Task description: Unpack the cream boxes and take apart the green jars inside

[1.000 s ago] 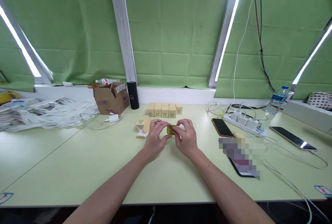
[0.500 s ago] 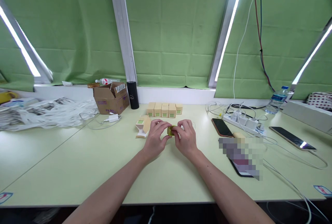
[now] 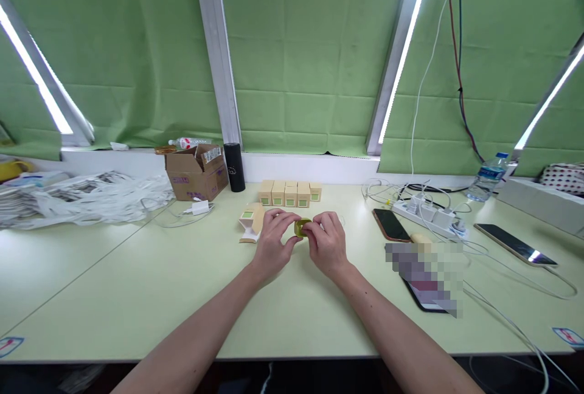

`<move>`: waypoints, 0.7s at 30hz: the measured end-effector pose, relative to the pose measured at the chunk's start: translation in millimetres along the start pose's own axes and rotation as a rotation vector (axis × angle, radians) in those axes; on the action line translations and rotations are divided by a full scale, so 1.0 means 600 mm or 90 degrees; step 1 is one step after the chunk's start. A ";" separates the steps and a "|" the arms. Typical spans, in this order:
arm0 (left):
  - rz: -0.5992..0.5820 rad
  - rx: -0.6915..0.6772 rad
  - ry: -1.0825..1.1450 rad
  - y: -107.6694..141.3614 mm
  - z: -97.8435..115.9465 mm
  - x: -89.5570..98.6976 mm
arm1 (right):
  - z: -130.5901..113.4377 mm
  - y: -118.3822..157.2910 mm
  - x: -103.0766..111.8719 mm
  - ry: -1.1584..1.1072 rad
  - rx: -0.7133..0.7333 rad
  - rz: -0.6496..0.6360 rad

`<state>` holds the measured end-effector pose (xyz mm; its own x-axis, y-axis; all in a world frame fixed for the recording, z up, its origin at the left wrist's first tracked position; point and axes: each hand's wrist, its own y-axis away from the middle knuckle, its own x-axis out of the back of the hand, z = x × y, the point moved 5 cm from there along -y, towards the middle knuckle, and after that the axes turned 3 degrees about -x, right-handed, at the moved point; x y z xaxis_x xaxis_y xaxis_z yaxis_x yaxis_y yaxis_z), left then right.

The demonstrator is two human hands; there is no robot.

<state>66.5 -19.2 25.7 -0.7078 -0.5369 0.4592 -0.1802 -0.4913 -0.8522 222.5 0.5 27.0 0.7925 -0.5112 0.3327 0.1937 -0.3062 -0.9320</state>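
Note:
Between my hands, just above the table, is a small yellow-green round object [image 3: 301, 228], perhaps a little tin or container; its exact kind is too small to make out. My left hand [image 3: 274, 241] grips its left side between thumb and fingers. The fingertips of my right hand [image 3: 327, 243] are pinched at its right side and partly cover it. Just left of my left hand lies an opened small tan carton [image 3: 250, 222] with a green label and its flaps out. Behind my hands stands a row of several similar small tan boxes [image 3: 290, 194].
On the right are a dark phone [image 3: 391, 225], a power strip [image 3: 433, 217] with tangled cables, another phone [image 3: 514, 244] and a water bottle [image 3: 487, 176]. At the back left stand a cardboard box [image 3: 196, 173] and a black cylinder [image 3: 234, 167], beside piled white straps [image 3: 100, 199].
The yellow-green object has turned slightly, showing more of its face. My fingers have shifted only a little, and both hands stay in place around it.

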 end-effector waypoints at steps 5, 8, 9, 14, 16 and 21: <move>0.008 0.011 0.002 0.000 -0.001 0.002 | -0.006 -0.001 0.005 0.007 0.034 0.014; 0.011 0.014 0.003 0.000 -0.002 0.002 | -0.004 0.001 0.003 0.012 0.033 0.010; 0.011 0.016 0.003 0.000 -0.003 0.002 | -0.004 0.002 0.003 0.013 0.034 0.011; 0.016 0.018 0.000 -0.001 -0.003 0.003 | -0.009 -0.001 0.007 0.008 0.050 0.028; 0.018 0.021 0.002 -0.001 -0.003 0.004 | -0.011 -0.003 0.009 0.005 0.050 0.030; 0.022 0.021 0.003 0.000 -0.004 0.004 | -0.008 0.001 0.008 -0.003 0.059 0.034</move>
<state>63.0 -18.8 26.3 -0.7159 -0.5510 0.4289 -0.1336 -0.4948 -0.8587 223.7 -6.1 29.0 0.8061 -0.5206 0.2815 0.2033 -0.2030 -0.9578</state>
